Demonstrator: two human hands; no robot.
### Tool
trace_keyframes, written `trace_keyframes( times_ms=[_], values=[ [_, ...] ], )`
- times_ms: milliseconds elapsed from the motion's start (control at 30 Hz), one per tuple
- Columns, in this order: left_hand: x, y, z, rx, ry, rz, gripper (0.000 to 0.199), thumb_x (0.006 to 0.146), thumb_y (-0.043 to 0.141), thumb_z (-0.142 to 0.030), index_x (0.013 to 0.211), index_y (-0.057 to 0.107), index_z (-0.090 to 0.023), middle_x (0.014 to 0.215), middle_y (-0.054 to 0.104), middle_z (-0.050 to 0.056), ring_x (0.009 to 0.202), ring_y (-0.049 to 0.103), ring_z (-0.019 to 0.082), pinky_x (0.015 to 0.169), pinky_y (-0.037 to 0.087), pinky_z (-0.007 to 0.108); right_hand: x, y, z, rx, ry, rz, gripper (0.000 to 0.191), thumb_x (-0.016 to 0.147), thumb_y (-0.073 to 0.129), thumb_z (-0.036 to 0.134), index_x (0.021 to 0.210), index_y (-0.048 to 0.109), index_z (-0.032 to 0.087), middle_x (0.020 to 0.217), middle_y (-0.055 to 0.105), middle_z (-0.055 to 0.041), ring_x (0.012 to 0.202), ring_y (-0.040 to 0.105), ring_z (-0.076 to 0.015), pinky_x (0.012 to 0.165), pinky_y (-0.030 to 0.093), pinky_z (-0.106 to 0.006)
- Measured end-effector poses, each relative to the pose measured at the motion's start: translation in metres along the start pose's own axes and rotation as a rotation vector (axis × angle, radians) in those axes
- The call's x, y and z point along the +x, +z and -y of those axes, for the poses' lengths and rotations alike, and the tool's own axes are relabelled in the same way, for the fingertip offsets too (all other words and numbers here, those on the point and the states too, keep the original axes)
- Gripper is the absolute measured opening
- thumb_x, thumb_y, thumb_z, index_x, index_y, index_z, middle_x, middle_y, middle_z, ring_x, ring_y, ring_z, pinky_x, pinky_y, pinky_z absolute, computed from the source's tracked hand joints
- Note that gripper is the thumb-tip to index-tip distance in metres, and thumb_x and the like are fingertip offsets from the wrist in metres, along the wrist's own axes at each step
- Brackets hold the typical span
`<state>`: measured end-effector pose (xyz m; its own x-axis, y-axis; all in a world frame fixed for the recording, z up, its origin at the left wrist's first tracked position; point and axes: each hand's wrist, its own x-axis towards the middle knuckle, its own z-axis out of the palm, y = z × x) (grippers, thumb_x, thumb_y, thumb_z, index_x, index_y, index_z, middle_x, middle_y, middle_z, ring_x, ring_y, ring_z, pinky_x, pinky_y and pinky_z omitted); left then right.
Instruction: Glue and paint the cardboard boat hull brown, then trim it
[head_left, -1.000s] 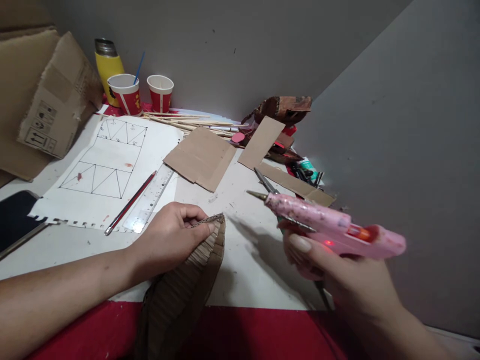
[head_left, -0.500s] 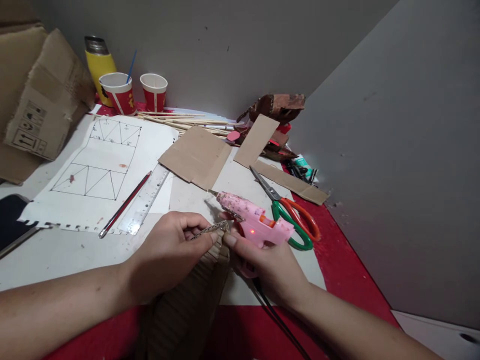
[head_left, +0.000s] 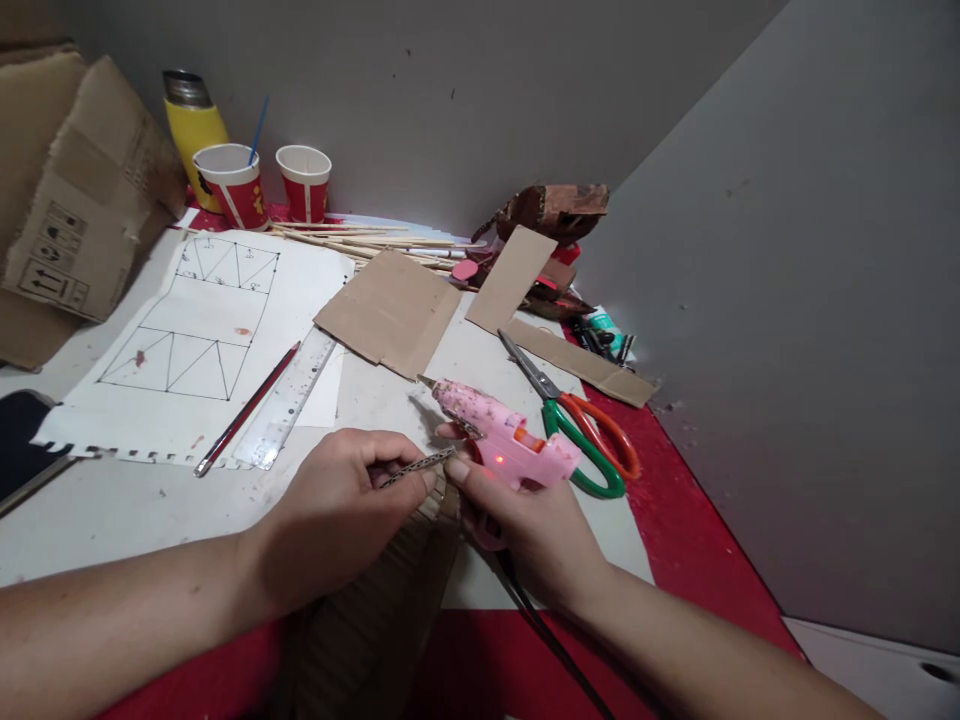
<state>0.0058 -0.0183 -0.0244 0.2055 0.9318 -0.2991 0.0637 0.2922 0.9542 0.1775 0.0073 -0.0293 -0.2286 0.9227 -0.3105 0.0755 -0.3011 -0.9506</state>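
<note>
My left hand (head_left: 349, 500) is closed on a piece of corrugated cardboard (head_left: 412, 467), thumb on the near side, its fluted edge facing up. Below it hangs a larger ribbed cardboard piece (head_left: 367, 620), partly hidden by the hand and in shadow. My right hand (head_left: 536, 525) wraps round a pink glue gun (head_left: 495, 430), whose small light glows and whose nozzle points to the upper left. The right thumb tip meets the end of the cardboard edge beside the left thumb. Most right fingers are hidden behind the gun and cardboard.
Scissors (head_left: 592, 440) lie right of the gun. Beyond are cardboard cutouts (head_left: 394, 305), wooden sticks (head_left: 375, 240) and two paper cups (head_left: 304, 190). A drawing sheet (head_left: 202, 310), pencil (head_left: 247, 410) and ruler (head_left: 289, 405) lie left. A black cord (head_left: 551, 640) trails toward me.
Both thumbs shift slightly at the cardboard's edge, and its end shows as a straighter fluted strip. The glue gun moves a little left with my right hand.
</note>
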Motion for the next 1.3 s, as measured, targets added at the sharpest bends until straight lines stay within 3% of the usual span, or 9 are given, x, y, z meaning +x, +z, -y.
trace_keyframes(
  times_ms=[167,533,667,833,1067,1200,1300],
  values=[
    [0.002,-0.002,-0.002,-0.032,-0.007,-0.007,0.020,0.084,0.062,-0.029,0.069,0.068,-0.017,0.059,0.055,-0.004,0.055,0.042,0.009,0.049,0.032,0.019,-0.001,-0.006,-0.010,0.053,-0.020,0.025,0.048,0.083,0.068,0.054,0.114,0.060,0.017,0.049,0.045,0.0099,0.037,0.039,-0.0072,0.035,0.029,-0.018],
    [0.007,-0.004,-0.003,-0.205,-0.048,-0.112,0.021,0.083,0.068,-0.038,0.079,0.070,-0.017,0.070,0.068,0.000,0.059,0.058,0.012,0.054,0.043,0.020,-0.007,0.001,-0.013,0.136,0.025,0.031,0.042,0.079,0.074,0.050,0.101,0.054,0.020,0.052,0.046,0.0094,0.039,0.038,-0.0060,0.037,0.027,-0.018],
    [0.006,-0.002,-0.002,-0.144,0.040,-0.118,0.019,0.086,0.067,-0.037,0.086,0.074,-0.020,0.074,0.071,0.000,0.067,0.063,0.013,0.061,0.049,0.021,-0.005,0.008,-0.008,0.144,0.008,0.048,0.032,0.078,0.074,0.041,0.090,0.053,0.020,0.055,0.047,0.0088,0.043,0.040,-0.0061,0.038,0.031,-0.018],
    [0.004,0.001,-0.004,0.094,0.188,-0.176,0.015,0.086,0.068,-0.033,0.083,0.077,-0.021,0.080,0.075,0.000,0.075,0.064,0.013,0.068,0.048,0.020,-0.001,0.016,-0.002,0.148,0.003,0.069,0.021,0.072,0.071,0.024,0.071,0.050,0.020,0.052,0.043,0.0091,0.042,0.038,-0.0053,0.037,0.028,-0.018],
    [0.004,0.005,-0.012,0.234,0.162,-0.263,0.019,0.083,0.071,-0.035,0.072,0.075,-0.020,0.065,0.069,-0.001,0.061,0.055,0.011,0.055,0.043,0.019,-0.002,0.017,0.004,0.187,-0.012,0.068,0.015,0.067,0.064,0.017,0.077,0.052,0.020,0.056,0.043,0.0101,0.043,0.037,-0.0048,0.038,0.031,-0.019],
    [0.004,0.005,-0.012,0.304,0.205,-0.272,0.018,0.085,0.069,-0.031,0.071,0.074,-0.020,0.064,0.068,-0.003,0.060,0.055,0.010,0.054,0.042,0.019,-0.001,0.015,0.003,0.221,-0.034,0.082,0.027,0.065,0.061,0.016,0.091,0.058,0.018,0.059,0.044,0.0101,0.044,0.036,-0.0049,0.041,0.033,-0.020],
    [0.004,0.006,-0.012,0.337,0.223,-0.291,0.019,0.086,0.067,-0.030,0.070,0.073,-0.020,0.062,0.067,-0.004,0.059,0.054,0.009,0.054,0.042,0.018,0.000,0.015,0.003,0.241,-0.055,0.096,0.028,0.064,0.059,0.013,0.092,0.061,0.016,0.058,0.042,0.0100,0.047,0.036,-0.0053,0.044,0.032,-0.020]
  ],
)
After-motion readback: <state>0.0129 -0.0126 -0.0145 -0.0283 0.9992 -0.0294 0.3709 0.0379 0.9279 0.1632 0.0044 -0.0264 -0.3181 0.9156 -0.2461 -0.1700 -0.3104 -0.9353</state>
